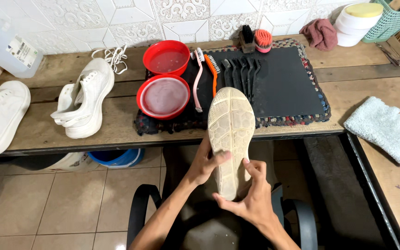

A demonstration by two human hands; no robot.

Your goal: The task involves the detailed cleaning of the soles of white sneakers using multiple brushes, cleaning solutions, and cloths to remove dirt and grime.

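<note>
The shoe (231, 134) is held sole-up in front of the desk (116, 122), its toe overlapping the near edge of the black mat (283, 83). The left hand (204, 162) grips the shoe's left side, fingers clenched on it, thumb lying across the sole. The right hand (251, 196) cups the heel from below and right, fingers clenched on the shoe, thumb against the sole edge.

Positions relative to the mat:
- Two red bowls (164, 95) holding liquid stand on its left end, one behind the other.
- A pink brush (198, 78), an orange brush (212, 69) and a row of black brushes (244, 74) lie just right of the bowls.
- Two scrub brushes (255, 39) stand at its far edge.
- Two white sneakers (84, 99) lie well to its left, on the desk.
- A white towel (385, 129) lies to its right.
</note>
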